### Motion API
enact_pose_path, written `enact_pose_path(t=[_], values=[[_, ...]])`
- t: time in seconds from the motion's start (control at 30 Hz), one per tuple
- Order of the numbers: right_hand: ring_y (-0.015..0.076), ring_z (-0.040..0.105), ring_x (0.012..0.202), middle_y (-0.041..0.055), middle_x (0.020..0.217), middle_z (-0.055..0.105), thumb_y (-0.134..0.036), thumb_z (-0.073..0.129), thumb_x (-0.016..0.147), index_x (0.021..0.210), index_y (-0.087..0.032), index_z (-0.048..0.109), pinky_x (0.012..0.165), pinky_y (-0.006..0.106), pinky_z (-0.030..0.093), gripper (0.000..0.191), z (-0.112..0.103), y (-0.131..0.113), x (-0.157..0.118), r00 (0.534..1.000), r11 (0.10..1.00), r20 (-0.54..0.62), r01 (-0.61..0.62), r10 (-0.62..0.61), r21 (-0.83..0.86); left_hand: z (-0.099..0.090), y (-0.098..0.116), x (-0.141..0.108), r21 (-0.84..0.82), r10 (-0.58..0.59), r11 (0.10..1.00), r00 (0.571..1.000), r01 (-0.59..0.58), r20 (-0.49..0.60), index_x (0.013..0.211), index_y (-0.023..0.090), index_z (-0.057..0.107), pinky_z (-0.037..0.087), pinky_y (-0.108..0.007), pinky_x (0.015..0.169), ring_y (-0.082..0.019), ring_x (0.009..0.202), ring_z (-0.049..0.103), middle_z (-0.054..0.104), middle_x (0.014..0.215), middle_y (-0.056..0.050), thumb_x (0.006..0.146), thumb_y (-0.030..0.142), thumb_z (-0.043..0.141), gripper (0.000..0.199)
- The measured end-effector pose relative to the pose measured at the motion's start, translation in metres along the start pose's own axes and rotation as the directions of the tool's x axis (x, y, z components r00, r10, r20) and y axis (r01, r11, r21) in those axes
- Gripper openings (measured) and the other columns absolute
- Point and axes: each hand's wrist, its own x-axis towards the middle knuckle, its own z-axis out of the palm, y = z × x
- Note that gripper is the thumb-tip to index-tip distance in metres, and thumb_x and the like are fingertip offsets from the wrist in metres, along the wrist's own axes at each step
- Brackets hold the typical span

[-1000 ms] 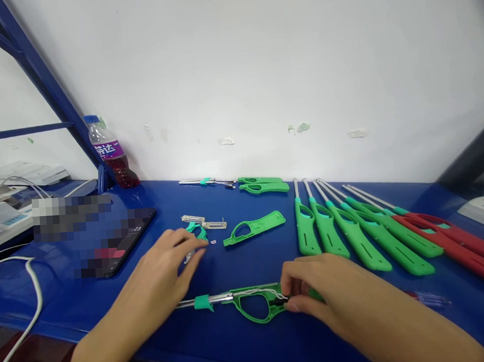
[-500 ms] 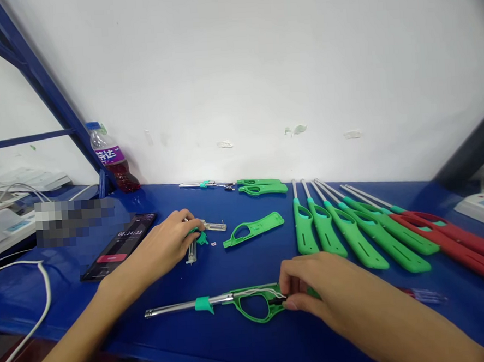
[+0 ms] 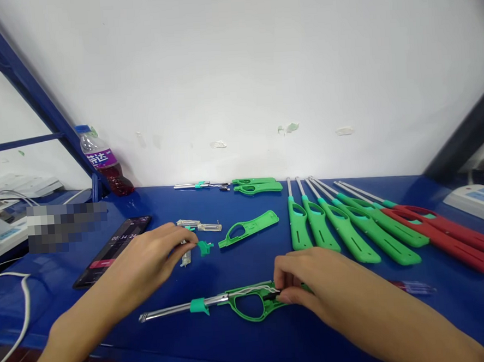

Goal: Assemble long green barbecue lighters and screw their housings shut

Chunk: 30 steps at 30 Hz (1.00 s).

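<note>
My left hand (image 3: 161, 250) is closed in a pinch, its fingertips at a small teal plastic piece (image 3: 205, 248). Just behind those fingers lie clear lighter fuel tanks (image 3: 210, 226), and another clear tank (image 3: 186, 258) is partly covered by the hand. My right hand (image 3: 303, 281) pinches the black igniter (image 3: 270, 296) with its pale wires, inside an open green lighter shell half (image 3: 250, 316). A metal lighter tube (image 3: 168, 312) with a teal collar (image 3: 199, 306) extends left from this shell. The shell's right end is hidden under my right hand.
A loose green shell half (image 3: 255, 228) lies mid-table. Further green shells (image 3: 256, 188) and metal tubes (image 3: 189, 186) are by the wall. Green lighters (image 3: 319, 228) and red lighters (image 3: 455, 244) fan out rightward. A phone (image 3: 115, 249) and bottle (image 3: 105, 162) stand left; a screwdriver (image 3: 414, 287) lies right.
My left hand has drawn slightly down and left from the clear tanks, exposing more of them, with the teal piece at its fingertips. My right hand keeps its pinch on the igniter.
</note>
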Motion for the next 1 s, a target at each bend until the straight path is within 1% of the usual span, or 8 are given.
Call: enact_pose_path(t=[0.1,0.2,0.33,0.4,0.53,0.77,0.9,1.0], values=[[0.0161,0.064,0.079,-0.0091,0.089,0.072,-0.020,0.071,0.099,0.089,-0.031,0.067,0.066,0.030,0.034,0.015,-0.001,0.000,0.001,1.000,1.000,-0.010,-0.002,0.002,-0.004,0.000,0.028,-0.013,-0.145,0.103,0.983,0.991,-0.115,-0.089,0.108,0.028,0.071,0.051,-0.027,0.078,-0.017,0.087,0.071,0.075,0.098,0.002,0.110,0.029,0.055,0.016],[0.0149,0.064,0.079,-0.0098,0.089,0.072,-0.019,0.070,0.099,0.090,-0.030,0.066,0.067,0.030,0.035,0.015,-0.002,0.000,0.004,1.000,1.000,0.002,0.011,-0.011,0.002,0.005,0.054,-0.022,-0.251,0.112,0.961,0.993,-0.116,-0.031,0.114,0.030,0.069,0.051,-0.026,0.086,-0.016,0.092,0.070,0.075,0.103,0.003,0.111,0.026,0.056,0.014],[0.0147,0.065,0.079,-0.0095,0.089,0.073,-0.016,0.071,0.097,0.090,-0.030,0.067,0.067,0.029,0.037,0.016,-0.003,-0.002,0.003,1.000,1.000,-0.009,0.005,-0.005,-0.002,0.015,0.075,-0.026,-0.297,0.107,0.951,0.992,-0.083,0.066,0.114,0.030,0.069,0.052,-0.028,0.083,-0.018,0.092,0.068,0.074,0.103,0.001,0.111,0.018,0.050,0.023],[0.0150,0.066,0.081,-0.0094,0.090,0.073,-0.014,0.070,0.096,0.091,-0.031,0.069,0.069,0.029,0.038,0.017,-0.003,-0.002,0.003,1.000,1.000,-0.006,0.008,-0.008,0.000,0.020,0.080,-0.026,-0.286,0.104,0.955,0.992,-0.079,0.073,0.112,0.029,0.070,0.053,-0.027,0.081,-0.018,0.090,0.068,0.073,0.101,-0.001,0.111,0.016,0.049,0.025],[0.0167,0.068,0.088,-0.0084,0.095,0.075,-0.015,0.069,0.097,0.096,-0.035,0.074,0.077,0.030,0.041,0.020,-0.001,0.001,0.003,0.999,0.998,0.009,0.052,-0.051,-0.027,0.028,0.087,-0.024,-0.226,0.089,0.971,0.996,-0.081,0.027,0.104,0.027,0.071,0.056,-0.025,0.079,-0.017,0.085,0.069,0.073,0.097,-0.002,0.109,0.016,0.051,0.024],[0.0164,0.068,0.082,-0.0073,0.090,0.075,-0.011,0.072,0.091,0.092,-0.032,0.076,0.073,0.030,0.041,0.021,0.001,-0.001,0.003,0.999,0.998,0.015,0.034,-0.033,-0.049,0.037,0.097,-0.024,-0.141,0.092,0.986,0.996,-0.093,-0.016,0.100,0.024,0.069,0.056,-0.024,0.069,-0.017,0.081,0.070,0.072,0.096,-0.003,0.104,0.009,0.047,0.027],[0.0175,0.069,0.083,-0.0054,0.089,0.076,-0.008,0.072,0.088,0.090,-0.030,0.077,0.073,0.031,0.041,0.022,-0.001,-0.006,0.003,1.000,0.998,0.013,-0.004,0.005,-0.070,0.042,0.100,-0.025,-0.086,0.110,0.990,0.994,-0.110,-0.001,0.101,0.023,0.067,0.057,-0.026,0.066,-0.019,0.080,0.070,0.073,0.097,-0.003,0.103,0.006,0.043,0.030],[0.0185,0.069,0.084,-0.0048,0.089,0.075,-0.010,0.072,0.089,0.090,-0.030,0.077,0.073,0.031,0.041,0.020,-0.001,-0.005,0.002,1.000,0.997,0.022,0.006,-0.004,-0.075,0.042,0.101,-0.026,-0.054,0.127,0.991,0.992,-0.126,0.000,0.099,0.023,0.066,0.056,-0.029,0.061,-0.020,0.077,0.070,0.073,0.096,-0.003,0.102,0.005,0.040,0.031]])
